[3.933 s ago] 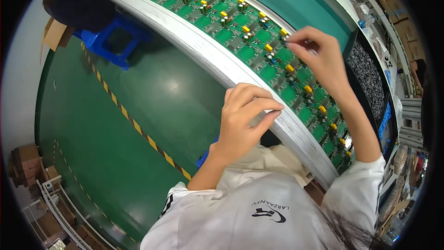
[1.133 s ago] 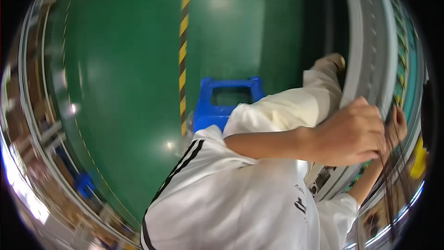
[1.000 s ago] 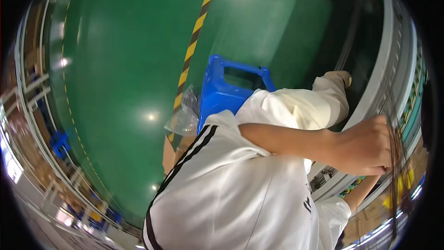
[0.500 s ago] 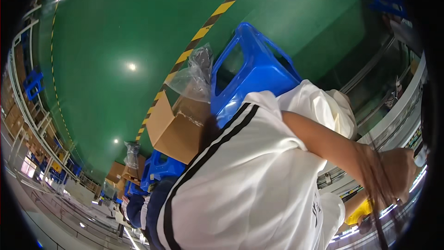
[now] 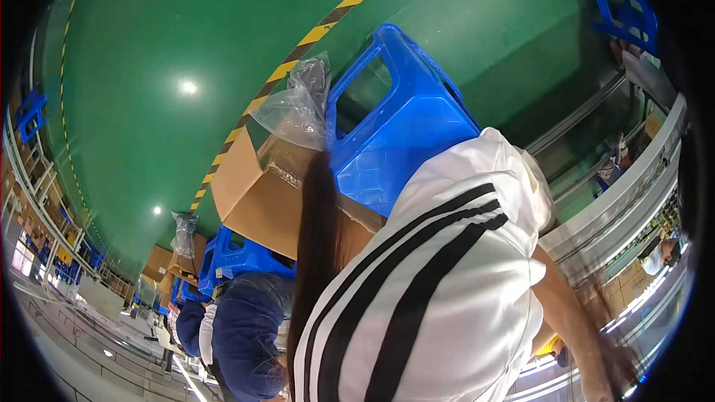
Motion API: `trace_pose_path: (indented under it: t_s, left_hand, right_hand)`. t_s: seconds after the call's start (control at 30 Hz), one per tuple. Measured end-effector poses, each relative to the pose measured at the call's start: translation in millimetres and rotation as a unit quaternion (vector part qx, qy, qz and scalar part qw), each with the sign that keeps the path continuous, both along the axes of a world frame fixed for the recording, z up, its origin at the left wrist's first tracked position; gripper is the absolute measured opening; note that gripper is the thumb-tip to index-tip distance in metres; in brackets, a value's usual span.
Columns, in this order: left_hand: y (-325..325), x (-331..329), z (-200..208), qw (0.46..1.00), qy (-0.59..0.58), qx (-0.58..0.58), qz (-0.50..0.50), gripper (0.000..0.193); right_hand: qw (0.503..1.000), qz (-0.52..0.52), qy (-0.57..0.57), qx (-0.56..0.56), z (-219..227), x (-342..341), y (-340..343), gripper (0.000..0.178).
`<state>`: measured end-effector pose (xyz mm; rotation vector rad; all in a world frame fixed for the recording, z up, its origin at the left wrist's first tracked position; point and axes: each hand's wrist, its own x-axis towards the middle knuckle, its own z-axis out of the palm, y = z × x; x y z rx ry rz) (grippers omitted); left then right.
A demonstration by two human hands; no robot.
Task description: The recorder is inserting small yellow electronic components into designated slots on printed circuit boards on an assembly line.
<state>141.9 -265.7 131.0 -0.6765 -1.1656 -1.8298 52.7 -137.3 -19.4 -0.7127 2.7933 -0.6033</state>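
My left arm, in a white sleeve with black stripes, crosses the lower middle and reaches to the lower right. At its end is my left hand [image 5: 617,369], smeared by motion and partly behind strands of hair, beside a brightly lit metal bench [image 5: 540,383]. Its fingers cannot be made out, nor whether they hold anything. Behind the left forearm shows a strip of skin, perhaps my other forearm, next to a small yellow patch [image 5: 550,346] I cannot identify. My right hand is not visible.
Close beside me stands a blue plastic stool [image 5: 410,134]. An open carton [image 5: 261,205] with a clear plastic bag [image 5: 294,115] adjoins it. A person in dark blue [image 5: 249,335] sits at lower left. Striped tape [image 5: 283,71] crosses the green floor. Another blue stool [image 5: 622,11] is upper right.
The view has shifted, showing more of the striped sleeve and the person in blue. My left hand, closed and higher up by the bench before, is now lower and blurred.
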Motion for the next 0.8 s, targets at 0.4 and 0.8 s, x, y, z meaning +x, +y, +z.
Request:
trace_pose_path:
  t_s: [0.4, 0.8]
  left_hand:
    - [52.9, -4.5, 13.0, 0.997, -0.011, 0.08, 0.005, 0.016]
    - [177.5, 0.6, 38.9, 0.995, -0.009, 0.064, 0.069, 0.025]
  right_hand:
    - [0.998, 0.055, -0.023, 0.001, -10.0, -31.9, 29.8, 0.033]
    - [0.999, 0.024, -0.012, -0.046, -4.4, -37.0, 107.8, 0.031]
